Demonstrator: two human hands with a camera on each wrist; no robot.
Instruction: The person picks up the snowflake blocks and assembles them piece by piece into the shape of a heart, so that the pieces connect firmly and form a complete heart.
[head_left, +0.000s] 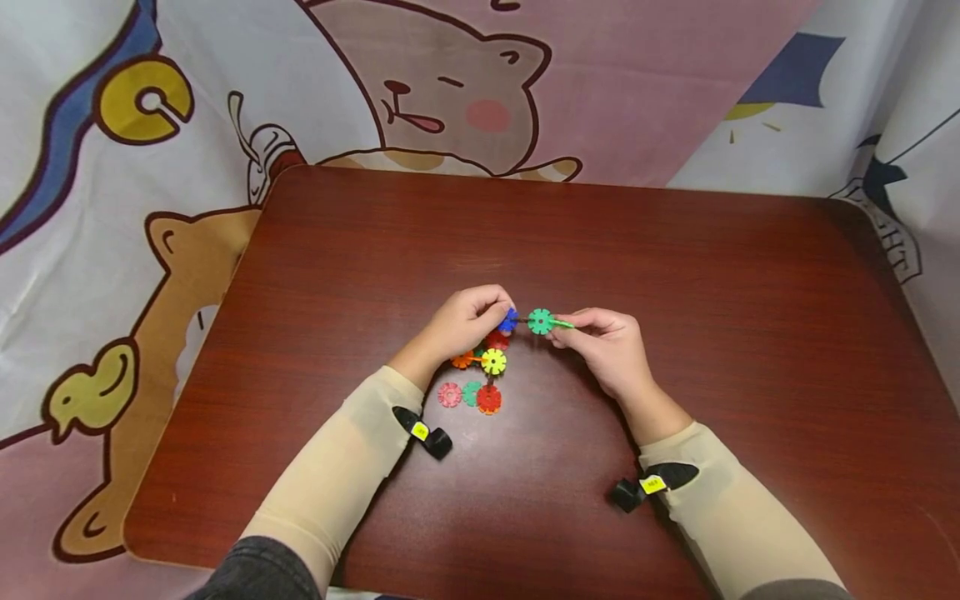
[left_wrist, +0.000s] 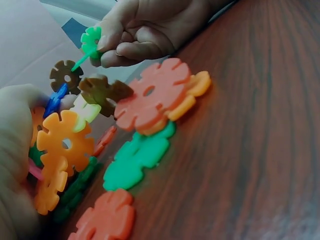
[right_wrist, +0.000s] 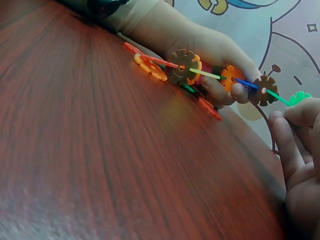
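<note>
In the head view, my left hand (head_left: 468,321) pinches a chain of notched plastic discs near a blue disc (head_left: 508,320). My right hand (head_left: 607,346) holds a light green disc (head_left: 562,324) between thumb and fingers at the chain's right end. Between the hands run a brown disc (right_wrist: 265,90), seen face-on in the right wrist view, and a green disc (head_left: 541,322). Below the left hand the joined discs continue with a yellow disc (head_left: 493,361), an orange disc (left_wrist: 65,142) and a red disc (head_left: 489,398). Part of the chain is hidden behind the left fingers.
Beside the red disc, a pink disc (head_left: 449,394) and a teal green disc (head_left: 472,393) lie on the brown table (head_left: 712,275). A cloth with cartoon animals (head_left: 450,83) hangs behind the table. Each wrist carries a small black camera (head_left: 626,495).
</note>
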